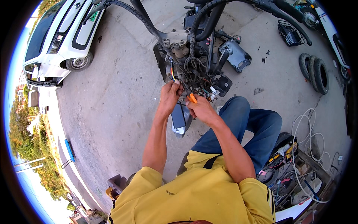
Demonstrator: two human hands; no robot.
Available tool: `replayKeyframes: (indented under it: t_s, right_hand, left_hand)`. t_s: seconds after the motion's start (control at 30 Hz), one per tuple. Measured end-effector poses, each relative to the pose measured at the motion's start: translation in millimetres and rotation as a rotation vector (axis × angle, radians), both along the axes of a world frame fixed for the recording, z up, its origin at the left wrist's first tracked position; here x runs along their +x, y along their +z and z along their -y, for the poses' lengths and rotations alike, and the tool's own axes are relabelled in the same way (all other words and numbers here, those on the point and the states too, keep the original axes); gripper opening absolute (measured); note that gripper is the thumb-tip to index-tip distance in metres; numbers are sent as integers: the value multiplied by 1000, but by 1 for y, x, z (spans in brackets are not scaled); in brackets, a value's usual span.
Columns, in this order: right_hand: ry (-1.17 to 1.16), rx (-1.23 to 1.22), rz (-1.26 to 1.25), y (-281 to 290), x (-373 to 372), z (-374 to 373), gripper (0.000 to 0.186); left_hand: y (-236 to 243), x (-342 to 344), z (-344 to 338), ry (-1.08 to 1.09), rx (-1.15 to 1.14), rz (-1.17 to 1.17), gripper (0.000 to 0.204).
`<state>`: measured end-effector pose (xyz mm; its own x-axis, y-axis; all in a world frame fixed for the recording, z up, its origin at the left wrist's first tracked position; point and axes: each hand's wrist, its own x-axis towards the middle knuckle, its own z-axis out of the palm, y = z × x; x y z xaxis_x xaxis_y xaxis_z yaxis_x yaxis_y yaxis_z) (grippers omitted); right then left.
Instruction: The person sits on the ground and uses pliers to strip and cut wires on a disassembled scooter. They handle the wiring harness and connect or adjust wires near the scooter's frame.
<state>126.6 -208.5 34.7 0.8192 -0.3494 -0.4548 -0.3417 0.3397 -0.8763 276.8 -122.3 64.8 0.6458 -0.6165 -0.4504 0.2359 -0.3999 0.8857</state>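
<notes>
A partly stripped scooter front [179, 41] stands before me, its handlebars overhead and a thick tangle of dark wires [192, 67] hanging exposed. My left hand [170, 96] pinches a few thin coloured wires [172, 71] at the left of this bundle. My right hand [203, 109] is closed around an orange-handled tool [192, 98]; its working end is hidden among the wires, close to my left fingertips. White connectors [213, 90] hang just right of that hand. Below both hands, a dark phone-like slab [178, 116] rests on a silver-grey fender [181, 130].
A grey plastic panel [235, 54] lies right of the scooter. Farther right are old tyres [314, 72] and a black wire basket [290, 33]. A crate of tools and cables [287, 175] with a looped white hose [294, 156] sits near right. A white car [61, 37] stands far left.
</notes>
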Motion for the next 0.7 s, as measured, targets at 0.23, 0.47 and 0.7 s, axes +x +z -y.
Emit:
replayKeyframes:
  t_s: [0.23, 0.47, 0.7]
  right_hand:
    - [3, -198, -16, -13, 1, -1, 28]
    - [71, -129, -89, -5, -2, 2, 32]
    - [36, -224, -60, -1, -2, 0, 33]
  left_hand:
    - [-14, -3, 4, -31, -20, 242, 33]
    - [-16, 5, -1, -67, 0, 214, 32]
    - [4, -5, 4, -19, 1, 105, 30]
